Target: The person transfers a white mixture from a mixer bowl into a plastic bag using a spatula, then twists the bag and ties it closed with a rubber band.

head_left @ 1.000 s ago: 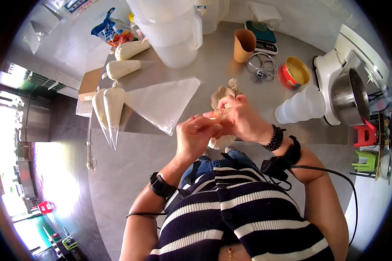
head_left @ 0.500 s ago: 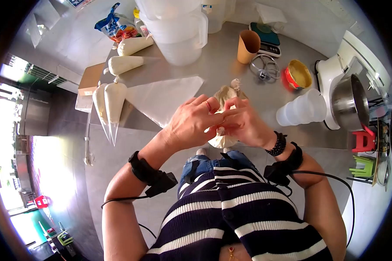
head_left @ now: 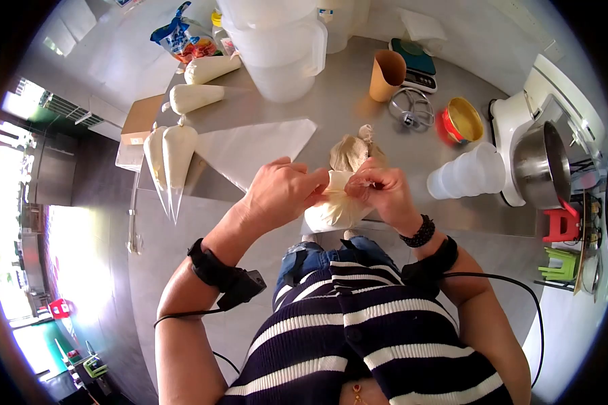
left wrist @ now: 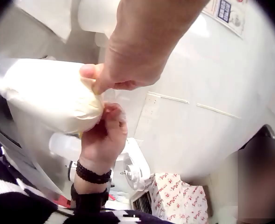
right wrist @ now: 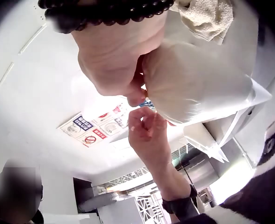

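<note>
A filled piping bag (head_left: 336,210), plump and pale cream, hangs at the table's front edge between the two hands. My left hand (head_left: 284,189) is at the left of its gathered top, fingers curled and pinching there. On the other side, my right hand (head_left: 387,196) pinches the same end with thumb and fingers. In the left wrist view the bag (left wrist: 49,95) bulges below the fingertips, its clear tip pointing left. The right wrist view has the bag (right wrist: 198,86) beside the right hand (right wrist: 114,63). A crumpled beige cloth (head_left: 348,154) lies just beyond the hands.
Several filled piping bags (head_left: 180,152) lie at the left, beside a flat clear bag (head_left: 257,148). Large plastic jugs (head_left: 277,61) stand behind. Rightward are a brown cup (head_left: 388,74), a scale (head_left: 413,64), a whisk (head_left: 412,108), a red-yellow bowl (head_left: 463,120), stacked cups (head_left: 466,172) and a mixer bowl (head_left: 542,162).
Both hands were bunched together over the bag's top. My left hand has turned over and drawn to the left, the right slightly to the right, and more of the bag shows between them.
</note>
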Tool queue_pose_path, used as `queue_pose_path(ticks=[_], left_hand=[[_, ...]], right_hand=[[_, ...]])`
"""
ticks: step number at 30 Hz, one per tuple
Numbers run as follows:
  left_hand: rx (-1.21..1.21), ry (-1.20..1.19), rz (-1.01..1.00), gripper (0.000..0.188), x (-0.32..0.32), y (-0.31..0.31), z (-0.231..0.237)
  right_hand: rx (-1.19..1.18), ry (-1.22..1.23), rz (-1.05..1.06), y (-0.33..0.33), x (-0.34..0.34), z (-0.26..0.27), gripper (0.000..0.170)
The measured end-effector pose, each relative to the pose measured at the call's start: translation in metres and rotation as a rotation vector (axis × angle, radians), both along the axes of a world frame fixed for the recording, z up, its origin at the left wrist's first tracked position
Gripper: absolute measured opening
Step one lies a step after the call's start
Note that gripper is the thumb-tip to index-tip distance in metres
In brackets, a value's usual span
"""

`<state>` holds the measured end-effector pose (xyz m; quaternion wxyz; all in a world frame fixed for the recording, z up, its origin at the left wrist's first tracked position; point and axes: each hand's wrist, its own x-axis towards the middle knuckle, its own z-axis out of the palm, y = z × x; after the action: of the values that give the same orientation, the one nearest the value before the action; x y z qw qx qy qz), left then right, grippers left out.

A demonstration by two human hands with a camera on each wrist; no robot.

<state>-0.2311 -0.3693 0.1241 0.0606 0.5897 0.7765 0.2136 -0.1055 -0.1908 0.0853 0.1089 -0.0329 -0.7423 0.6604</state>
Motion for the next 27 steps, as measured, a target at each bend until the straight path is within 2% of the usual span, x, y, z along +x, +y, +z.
queue_pose_path(ticks=[3,4,5,7,10,13,17,18,21,24,27], left_hand=[[0.117,-0.233,-0.06,0.018,0.001,-0.001,-0.009],[0.006,-0.799,0.197,0.021,0.011,-0.001,-0.009],[0.045,-0.962,0.186,0.029,0.015,-0.003,-0.015],[0.484,-1.243,0.25,0.031,0.031,-0.005,-0.035],[0.557,-1.328,0.357,0.038,0.05,0.005,-0.029],[0.581,-1.35,0.39,0.041,0.054,0.007,-0.031],[0.252,-0.347,0.469,0.036,0.052,0.005,-0.023],[0.329,-0.332,0.451,0.033,0.05,0.007,-0.027],[0.358,-0.248,0.414,0.029,0.05,0.014,-0.026],[0.438,-0.211,0.403,0.018,0.051,0.017,-0.026],[0.46,-0.241,0.371,0.014,0.05,0.018,-0.025]], right_hand=[[-0.041,-0.041,-0.05,-0.003,0.0,-0.001,0.005],[-0.031,-0.017,-0.067,-0.004,-0.002,-0.001,0.004],[-0.024,0.007,-0.085,-0.005,-0.003,-0.001,0.004],[0.015,0.05,-0.13,-0.006,-0.004,-0.003,0.004],[0.099,0.092,-0.163,-0.01,-0.003,-0.005,0.003],[0.122,0.118,-0.156,-0.013,-0.004,0.003,0.003],[-0.05,0.089,-0.131,-0.026,-0.002,0.009,0.004],[-0.114,0.077,-0.125,-0.028,-0.002,0.011,0.004],[-0.152,0.113,-0.111,-0.025,-0.001,-0.001,0.005],[-0.287,0.174,-0.094,-0.024,0.0,-0.008,0.005],[-0.594,0.143,-0.078,-0.025,0.003,0.001,0.005]])
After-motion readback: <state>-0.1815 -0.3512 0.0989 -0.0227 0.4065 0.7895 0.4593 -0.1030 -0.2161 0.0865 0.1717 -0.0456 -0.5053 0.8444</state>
